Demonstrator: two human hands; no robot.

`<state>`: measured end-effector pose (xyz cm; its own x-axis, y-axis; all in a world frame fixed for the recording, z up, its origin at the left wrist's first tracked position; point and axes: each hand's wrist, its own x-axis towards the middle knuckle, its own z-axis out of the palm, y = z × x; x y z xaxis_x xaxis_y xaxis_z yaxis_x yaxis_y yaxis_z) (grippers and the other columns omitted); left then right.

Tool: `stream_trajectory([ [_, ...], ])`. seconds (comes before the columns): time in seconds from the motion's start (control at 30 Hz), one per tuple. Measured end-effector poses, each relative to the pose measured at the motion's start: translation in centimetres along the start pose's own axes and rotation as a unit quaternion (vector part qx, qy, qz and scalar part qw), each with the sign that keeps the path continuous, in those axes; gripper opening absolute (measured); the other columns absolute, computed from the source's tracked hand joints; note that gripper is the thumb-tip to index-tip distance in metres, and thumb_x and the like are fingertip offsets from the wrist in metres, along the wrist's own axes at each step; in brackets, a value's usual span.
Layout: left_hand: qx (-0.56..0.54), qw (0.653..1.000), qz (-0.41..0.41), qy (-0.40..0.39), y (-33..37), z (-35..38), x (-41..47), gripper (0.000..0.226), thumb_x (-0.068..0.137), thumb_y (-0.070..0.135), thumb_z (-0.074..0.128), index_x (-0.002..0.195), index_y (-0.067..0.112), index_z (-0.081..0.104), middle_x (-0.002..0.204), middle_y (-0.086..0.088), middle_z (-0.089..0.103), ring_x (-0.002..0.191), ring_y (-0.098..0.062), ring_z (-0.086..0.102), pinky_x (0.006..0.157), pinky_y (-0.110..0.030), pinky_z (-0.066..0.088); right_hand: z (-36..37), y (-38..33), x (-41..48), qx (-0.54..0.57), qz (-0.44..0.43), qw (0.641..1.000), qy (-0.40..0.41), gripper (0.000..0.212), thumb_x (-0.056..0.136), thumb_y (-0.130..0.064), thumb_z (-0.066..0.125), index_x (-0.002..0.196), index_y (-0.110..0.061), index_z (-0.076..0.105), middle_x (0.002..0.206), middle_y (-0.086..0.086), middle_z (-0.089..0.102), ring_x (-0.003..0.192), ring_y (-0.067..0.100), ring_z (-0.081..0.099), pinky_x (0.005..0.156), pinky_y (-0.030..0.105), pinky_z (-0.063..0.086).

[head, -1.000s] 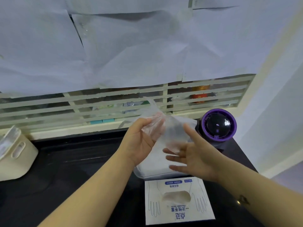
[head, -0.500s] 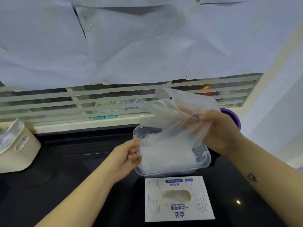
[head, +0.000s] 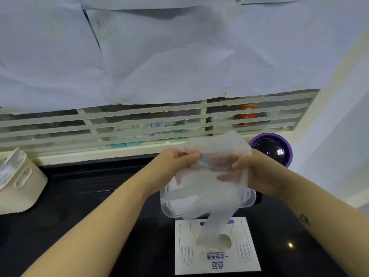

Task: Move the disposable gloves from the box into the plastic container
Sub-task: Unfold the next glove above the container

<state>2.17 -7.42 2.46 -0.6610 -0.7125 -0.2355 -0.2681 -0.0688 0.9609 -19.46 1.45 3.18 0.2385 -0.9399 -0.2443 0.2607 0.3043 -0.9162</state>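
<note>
A thin translucent disposable glove [head: 211,188] is stretched between both hands above the clear plastic container [head: 165,210]. My left hand [head: 171,166] pinches its upper left edge. My right hand [head: 257,172] grips its right side, fingers showing through the film. The glove's lower end hangs down past the container's front rim and curls over the white glove box [head: 217,256], which lies flat on the black counter near me. White gloves lie inside the container.
A cream storage bin [head: 22,188] stands at the left on the black counter [head: 79,206]. A purple-rimmed round object [head: 271,150] sits behind my right hand. A slatted window ledge and a paper-covered wall close off the back.
My left hand left the container's rim and rose to pinch the glove. My right hand came down and toward me, and the glove now hangs lower, over the box.
</note>
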Motion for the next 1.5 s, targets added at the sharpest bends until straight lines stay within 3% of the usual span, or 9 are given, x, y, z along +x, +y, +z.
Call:
stream_trajectory([
  [0.17,-0.068,0.998,-0.015,0.005,-0.5,-0.4,2.2,0.028,0.099,0.019,0.052,0.12,0.032,0.066,0.071,-0.002,0.055,0.063,-0.011,0.048,0.064,-0.019,0.049,-0.6,1.1,0.3,-0.108,0.034,0.991,0.076,0.023,0.085,-0.003,0.064,0.108,-0.002,0.061,0.097,0.006,0.073,0.085,0.017,0.068,0.074,0.023,0.056],
  [0.37,-0.053,0.998,-0.02,0.021,-1.4,-0.8,4.2,0.043,0.1,0.01,0.042,0.132,0.035,0.055,0.054,0.013,0.05,0.048,-0.003,0.042,0.055,-0.018,0.039,-1.8,2.9,2.4,-0.252,-0.103,0.932,0.237,0.094,0.078,-0.025,0.072,0.148,-0.044,0.012,0.073,0.004,0.067,0.075,0.015,0.067,0.081,0.028,0.054],
  [0.53,0.107,0.991,-0.018,0.078,-2.8,-2.0,6.4,0.042,0.102,0.024,0.044,0.137,0.048,0.045,0.057,0.02,0.056,0.059,-0.01,0.044,0.057,-0.021,0.038,-2.6,3.8,3.5,-0.45,-0.077,0.873,0.173,0.044,0.091,-0.013,0.062,0.111,-0.051,0.052,0.071,-0.008,0.066,0.065,0.01,0.062,0.075,0.034,0.057],
  [0.7,0.157,0.976,-0.006,0.149,-2.8,-3.3,6.9,0.039,0.103,0.029,0.043,0.141,0.037,0.046,0.067,0.009,0.046,0.044,0.002,0.042,0.045,-0.01,0.036,-3.4,3.3,4.6,-0.48,-0.047,0.861,0.162,0.045,0.093,-0.013,0.059,0.127,-0.04,0.052,0.071,0.001,0.065,0.052,0.013,0.048,0.061,0.035,0.054],
  [0.9,0.268,0.925,0.204,0.176,2.2,-3.5,5.9,0.053,0.083,0.036,0.07,0.129,0.042,0.044,0.083,0.013,0.059,0.06,0.004,0.053,0.065,-0.008,0.046,-3.1,-1.4,4.9,-0.405,-0.307,0.814,0.282,0.06,0.089,-0.008,0.063,0.142,-0.02,0.037,0.096,-0.014,0.069,0.077,-0.01,0.058,0.083,0.005,0.043],
  [1.0,0.42,0.87,0.246,0.079,1.4,-1.9,4.1,0.068,0.078,0.047,0.064,0.135,0.044,0.028,0.095,0.027,0.053,0.075,0.013,0.052,0.074,-0.006,0.041,-4.0,-0.5,4.3,-0.458,-0.298,0.786,0.29,0.056,0.086,-0.008,0.067,0.137,-0.01,0.045,0.093,-0.027,0.058,0.081,-0.015,0.056,0.084,0.002,0.042],
  [1.13,0.538,0.815,0.21,-0.047,-4.2,-0.8,3.5,0.066,0.095,0.037,0.052,0.146,0.043,0.01,0.119,0.01,0.057,0.097,-0.014,0.059,0.088,-0.03,0.05,-6.1,3.4,3.4,-0.54,-0.237,0.78,0.209,0.038,0.079,0.001,0.071,0.093,-0.033,0.059,0.092,-0.013,0.06,0.084,-0.004,0.057,0.08,0.019,0.052],
  [1.3,0.685,0.699,0.169,-0.112,-7.9,0.3,4.4,0.075,0.101,0.01,0.04,0.153,0.035,-0.008,0.107,0.003,0.052,0.089,-0.02,0.05,0.077,-0.028,0.04,-7.5,5.7,4.6,-0.743,-0.174,0.646,0.016,0.023,0.072,-0.002,0.077,0.079,-0.022,0.067,0.101,-0.006,0.071,0.114,0.027,0.055,0.103,0.041,0.035],
  [1.5,0.651,0.73,0.088,-0.188,-7.3,1.0,4.5,0.076,0.099,0.03,0.048,0.153,0.037,-0.005,0.129,0.002,0.058,0.108,-0.023,0.056,0.094,-0.032,0.042,-6.6,4.9,6.1,-0.865,0.021,0.488,-0.112,0.046,0.093,-0.016,0.054,0.135,-0.035,0.051,0.157,-0.002,0.024,0.148,0.022,-0.001,0.118,0.048,-0.011],
])
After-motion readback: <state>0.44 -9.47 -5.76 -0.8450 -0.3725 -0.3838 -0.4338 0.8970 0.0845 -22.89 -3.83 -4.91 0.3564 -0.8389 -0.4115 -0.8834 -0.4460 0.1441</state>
